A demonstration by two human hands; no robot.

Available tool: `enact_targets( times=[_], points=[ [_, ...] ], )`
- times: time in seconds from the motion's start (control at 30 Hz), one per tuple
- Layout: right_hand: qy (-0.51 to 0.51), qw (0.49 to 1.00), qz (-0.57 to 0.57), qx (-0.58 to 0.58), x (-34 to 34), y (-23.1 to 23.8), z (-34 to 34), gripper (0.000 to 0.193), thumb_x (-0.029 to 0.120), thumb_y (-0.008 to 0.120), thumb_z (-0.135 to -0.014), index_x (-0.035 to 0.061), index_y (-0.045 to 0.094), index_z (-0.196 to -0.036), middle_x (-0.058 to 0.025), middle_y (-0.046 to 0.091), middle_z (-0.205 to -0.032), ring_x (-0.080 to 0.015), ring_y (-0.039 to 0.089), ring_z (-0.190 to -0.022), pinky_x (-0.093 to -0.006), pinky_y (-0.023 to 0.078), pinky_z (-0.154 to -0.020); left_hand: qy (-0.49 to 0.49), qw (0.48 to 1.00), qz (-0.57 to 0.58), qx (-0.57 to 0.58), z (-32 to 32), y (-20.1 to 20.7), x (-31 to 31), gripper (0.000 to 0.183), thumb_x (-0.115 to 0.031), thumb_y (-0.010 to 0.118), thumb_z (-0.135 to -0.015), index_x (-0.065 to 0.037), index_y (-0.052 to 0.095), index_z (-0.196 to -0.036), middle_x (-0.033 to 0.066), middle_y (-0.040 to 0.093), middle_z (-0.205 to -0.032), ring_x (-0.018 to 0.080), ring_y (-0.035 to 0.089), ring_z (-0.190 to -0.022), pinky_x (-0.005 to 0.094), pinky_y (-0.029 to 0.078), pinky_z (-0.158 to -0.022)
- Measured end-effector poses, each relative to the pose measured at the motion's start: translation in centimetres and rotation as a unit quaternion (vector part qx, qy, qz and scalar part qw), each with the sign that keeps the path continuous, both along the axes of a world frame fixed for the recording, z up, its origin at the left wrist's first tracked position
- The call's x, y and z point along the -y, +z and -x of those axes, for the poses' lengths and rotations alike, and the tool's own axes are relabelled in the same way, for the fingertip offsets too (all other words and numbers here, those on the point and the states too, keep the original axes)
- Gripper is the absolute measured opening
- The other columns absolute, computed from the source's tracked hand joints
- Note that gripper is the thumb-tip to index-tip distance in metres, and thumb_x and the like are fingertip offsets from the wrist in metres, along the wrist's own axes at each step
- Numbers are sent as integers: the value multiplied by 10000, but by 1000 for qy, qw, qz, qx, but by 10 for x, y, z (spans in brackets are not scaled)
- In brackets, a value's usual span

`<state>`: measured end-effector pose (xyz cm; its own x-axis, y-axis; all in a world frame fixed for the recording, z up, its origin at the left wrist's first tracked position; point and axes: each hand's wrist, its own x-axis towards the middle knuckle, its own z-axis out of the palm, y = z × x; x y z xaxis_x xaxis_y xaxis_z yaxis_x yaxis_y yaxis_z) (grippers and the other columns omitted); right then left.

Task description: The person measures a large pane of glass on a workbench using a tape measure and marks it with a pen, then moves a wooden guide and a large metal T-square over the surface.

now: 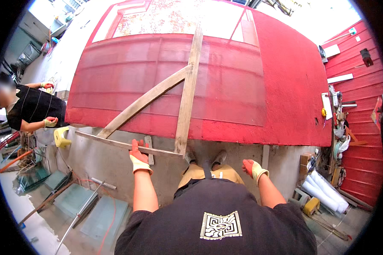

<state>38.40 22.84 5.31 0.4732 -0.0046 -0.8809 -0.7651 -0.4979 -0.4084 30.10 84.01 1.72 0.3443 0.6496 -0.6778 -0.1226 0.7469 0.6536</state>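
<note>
A large wooden square, with a long blade, a slanting brace and a crossbar, lies over a clear glass sheet on the red-covered table. Its crossbar hangs out past the table's near edge. My left hand, in a cream glove with orange-red coating, is closed on that crossbar near its middle. Off to the right of my body, my right hand hangs below the table edge in a matching glove. Its fingers are loosely bent and apart, and I see nothing in them.
At the left stands another person in similar gloves, beside a yellow stool. Glass panes lie on the floor at lower left. White rolls and assorted clutter lie at lower right, near a red corrugated wall.
</note>
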Motion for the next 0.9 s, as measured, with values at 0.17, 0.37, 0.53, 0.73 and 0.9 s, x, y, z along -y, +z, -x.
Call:
enact_targets(
  times=[0.17,0.37,0.53,0.73,0.9],
  points=[
    [185,978,63,70,24,-25,21,398,384,614,-1064,32,664,-1243,-48,710,-993,-182,639,-880,-339,525,-797,-2,998,37,51,-9,5,7,444,-377,754,-1011,-75,551,-1265,64,586,-1255,250,615,-1193,547,531,-1042],
    [203,974,76,70,80,-41,37,559,467,543,-1046,7,680,-1333,-239,708,-1328,-378,652,-1286,-427,497,-1089,-42,998,30,21,-14,22,23,643,-601,702,-980,-102,548,-1355,46,599,-1309,258,615,-1219,527,520,-1029],
    [219,965,142,21,118,-10,34,601,519,554,-1034,11,685,-1327,-239,709,-1327,-392,648,-1295,-453,495,-1083,-38,998,-43,19,1,23,53,791,-745,597,-964,-154,505,-1481,53,603,-1382,261,608,-1191,466,516,-976],
    [157,979,109,74,187,13,16,580,586,596,-1009,61,755,-1199,-151,784,-1100,-346,727,-1079,-455,542,-963,-94,967,133,-196,81,-62,118,722,-673,568,-1006,-190,472,-1534,64,663,-1241,237,641,-1109,473,520,-996],
    [69,992,102,-5,258,14,17,620,609,583,-1001,45,761,-1188,-129,775,-1010,-264,697,-890,-400,540,-834,-443,819,199,-306,118,-144,217,736,-606,514,-1048,-86,467,-1568,199,632,-1389,333,603,-1313,544,458,-1134]
  ],
)
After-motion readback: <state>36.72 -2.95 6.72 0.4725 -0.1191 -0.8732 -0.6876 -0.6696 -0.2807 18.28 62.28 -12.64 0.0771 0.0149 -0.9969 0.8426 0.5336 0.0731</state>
